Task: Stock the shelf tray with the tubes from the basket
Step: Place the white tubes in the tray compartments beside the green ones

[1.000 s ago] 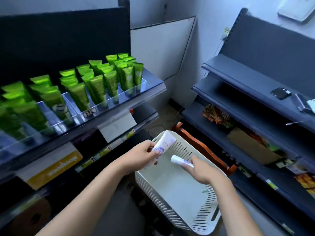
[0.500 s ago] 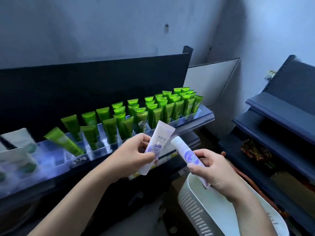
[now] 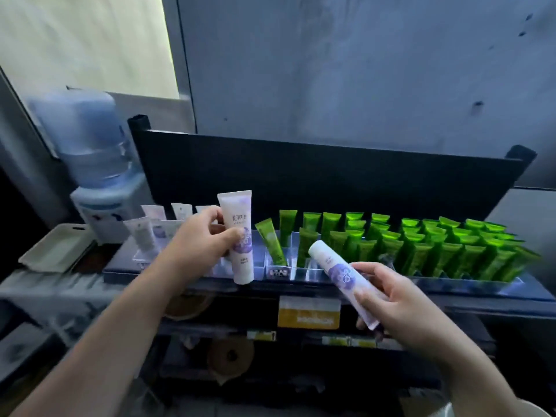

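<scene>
You're partway through, I'd say. Your left hand (image 3: 201, 245) is wrapped around a white tube with purple print (image 3: 238, 236), held upright, cap down, right in front of the clear shelf tray (image 3: 258, 270). Your right hand (image 3: 391, 299) grips a second white tube (image 3: 343, 278), tilted with its cap end pointing up-left, hanging lower and just in front of the shelf edge. Neither is in a slot yet.

The tray's right side is packed with green tubes (image 3: 436, 245), row after row. Toward the middle they thin out, with one green tube (image 3: 270, 245) leaning on its own in a compartment. On the left, a handful of white tubes (image 3: 156, 227) already stand in the tray, partly hidden behind your left hand, so that's probably where these two belong.

Can't see the basket from here, so no clue how many are left in it.
</scene>
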